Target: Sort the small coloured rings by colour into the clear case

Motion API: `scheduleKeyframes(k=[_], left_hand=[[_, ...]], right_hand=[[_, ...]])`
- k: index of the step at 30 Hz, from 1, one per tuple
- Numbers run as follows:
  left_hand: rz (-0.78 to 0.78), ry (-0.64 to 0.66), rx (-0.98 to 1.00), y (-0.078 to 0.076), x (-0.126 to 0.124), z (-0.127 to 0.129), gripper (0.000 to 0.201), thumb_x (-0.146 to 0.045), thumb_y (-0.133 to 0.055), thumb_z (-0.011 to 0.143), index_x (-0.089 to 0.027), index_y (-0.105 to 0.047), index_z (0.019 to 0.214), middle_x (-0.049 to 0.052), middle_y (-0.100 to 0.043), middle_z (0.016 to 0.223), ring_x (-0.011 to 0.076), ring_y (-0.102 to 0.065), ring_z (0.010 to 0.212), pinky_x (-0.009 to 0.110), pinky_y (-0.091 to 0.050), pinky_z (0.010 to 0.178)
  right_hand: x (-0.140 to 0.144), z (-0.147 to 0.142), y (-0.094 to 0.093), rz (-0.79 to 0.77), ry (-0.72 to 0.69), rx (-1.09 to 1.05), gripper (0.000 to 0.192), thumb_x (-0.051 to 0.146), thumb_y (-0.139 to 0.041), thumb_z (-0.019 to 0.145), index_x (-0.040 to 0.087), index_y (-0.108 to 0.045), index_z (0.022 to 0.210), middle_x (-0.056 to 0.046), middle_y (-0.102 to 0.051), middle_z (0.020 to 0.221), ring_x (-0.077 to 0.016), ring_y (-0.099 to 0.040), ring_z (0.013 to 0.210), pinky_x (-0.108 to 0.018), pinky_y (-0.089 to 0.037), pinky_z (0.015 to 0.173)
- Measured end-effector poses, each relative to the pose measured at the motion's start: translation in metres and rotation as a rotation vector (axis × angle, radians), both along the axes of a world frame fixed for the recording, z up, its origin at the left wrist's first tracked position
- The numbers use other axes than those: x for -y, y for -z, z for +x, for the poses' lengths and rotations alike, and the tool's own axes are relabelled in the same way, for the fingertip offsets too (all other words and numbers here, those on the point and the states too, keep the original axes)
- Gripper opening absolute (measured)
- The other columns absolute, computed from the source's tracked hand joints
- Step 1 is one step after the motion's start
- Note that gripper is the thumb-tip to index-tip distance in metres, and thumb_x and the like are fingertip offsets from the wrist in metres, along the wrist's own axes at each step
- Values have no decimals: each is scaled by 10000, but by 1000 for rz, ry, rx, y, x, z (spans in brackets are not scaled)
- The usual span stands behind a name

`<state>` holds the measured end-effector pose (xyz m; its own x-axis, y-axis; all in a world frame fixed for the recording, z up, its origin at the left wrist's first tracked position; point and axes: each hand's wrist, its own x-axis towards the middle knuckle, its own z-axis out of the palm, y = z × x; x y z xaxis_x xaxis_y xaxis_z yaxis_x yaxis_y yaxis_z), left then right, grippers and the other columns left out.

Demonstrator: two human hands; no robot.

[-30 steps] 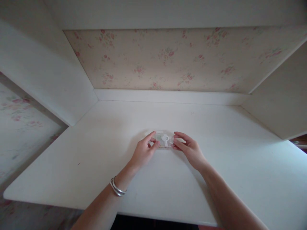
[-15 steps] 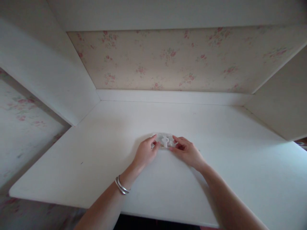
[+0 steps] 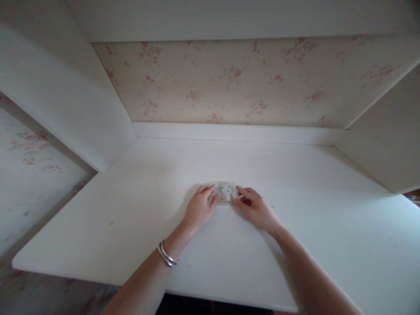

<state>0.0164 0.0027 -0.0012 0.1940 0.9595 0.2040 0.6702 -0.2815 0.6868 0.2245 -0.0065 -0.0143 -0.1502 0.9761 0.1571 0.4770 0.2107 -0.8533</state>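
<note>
A small, flat, see-through plastic packet (image 3: 225, 191) with white markings is at the middle of the white desk. Whether it rests on the desk or is held just above it, I cannot tell. My left hand (image 3: 200, 205) pinches its left end between thumb and fingers, and a silver bangle circles that wrist. At the packet's right end, the thumb and index finger of my right hand (image 3: 254, 207) close on its edge, the other fingers curled in. What is inside the packet is too small to make out.
The white desk (image 3: 157, 175) spreads around my hands, its front edge near my forearms. White panels stand at the left (image 3: 75, 96) and right (image 3: 387, 144). Behind is a wall with floral wallpaper (image 3: 210, 83). A short dark mark (image 3: 111, 223) shows on the desktop at left.
The packet's surface catches the light a little differently, and its white markings look slightly shifted. Both hands keep nearly the same place and grip.
</note>
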Motion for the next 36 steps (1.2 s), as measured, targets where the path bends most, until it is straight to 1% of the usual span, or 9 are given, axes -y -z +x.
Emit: scheduleKeyframes(k=[5, 9, 12, 16, 21, 25, 28, 33, 36], left_hand=[[7, 5, 27, 1, -1, 0, 456, -404, -457, 889, -164, -521, 1271, 98, -552, 1274, 207, -509, 1172, 339, -397, 1016], [-4, 37, 54, -2, -1, 0, 545, -415, -516, 854, -164, -443, 1332, 94, -495, 1347, 221, -458, 1229, 345, -413, 1000], [-29, 35, 69, -6, -1, 1, 508, -391, -568, 825, -181, -497, 1282, 88, -524, 1312, 233, -478, 1203, 347, -443, 959], [-40, 14, 168, -7, -1, 3, 461, -361, -629, 781, -192, -548, 1202, 92, -563, 1218, 203, -565, 1035, 287, -516, 773], [-55, -24, 250, -5, 0, 4, 484, -374, -643, 769, -178, -543, 1200, 90, -591, 1112, 119, -593, 728, 234, -503, 636], [-159, 8, 300, -9, 3, 3, 374, -432, -519, 847, -169, -613, 1096, 39, -665, 886, 88, -572, 538, 212, -463, 534], [-194, 11, 306, -16, 6, 2, 388, -463, -420, 887, -173, -657, 990, 15, -682, 779, 89, -574, 487, 205, -437, 495], [-262, -8, 413, -22, 8, 2, 406, -497, -422, 874, -167, -629, 989, 39, -696, 890, 62, -532, 403, 196, -416, 418], [-292, 11, 479, -21, 8, 4, 398, -506, -433, 868, -169, -605, 992, 45, -694, 914, 52, -511, 385, 189, -399, 390]], right_hand=[[0, -1, -1, -2, 19, 20, 390, 424, -538, 841, 234, -615, 1173, -75, -620, 1054, -174, -611, 776, -300, -497, 698], [0, -2, -3, 16, 32, 32, 371, 410, -514, 855, 240, -616, 1169, -79, -620, 1063, -169, -613, 743, -307, -496, 680], [0, -3, -4, 22, 49, 24, 370, 414, -509, 857, 241, -615, 1166, -84, -620, 1081, -167, -616, 724, -312, -499, 672], [2, -7, -6, 44, 74, -17, 349, 416, -521, 848, 251, -626, 1137, -80, -616, 1118, -167, -622, 752, -308, -512, 673], [5, -14, -10, 125, 159, -26, 322, 408, -496, 864, 245, -634, 1105, -78, -618, 1128, -169, -625, 818, -291, -530, 660], [8, -16, -14, 116, 191, -8, 319, 425, -521, 854, 250, -641, 1093, -77, -637, 1091, -164, -634, 775, -286, -526, 635], [10, -16, -16, 133, 157, 14, 328, 430, -539, 845, 273, -629, 1118, -73, -633, 1116, -186, -631, 848, -324, -530, 719], [12, -16, -16, 284, 13, 116, 636, 423, -693, 725, 275, -475, 1304, -94, -494, 1327, -264, -472, 1195, -432, -414, 991], [12, -15, -15, 363, -1, 156, 740, 408, -741, 673, 264, -437, 1331, -113, -411, 1388, -284, -418, 1247, -449, -389, 1020]])
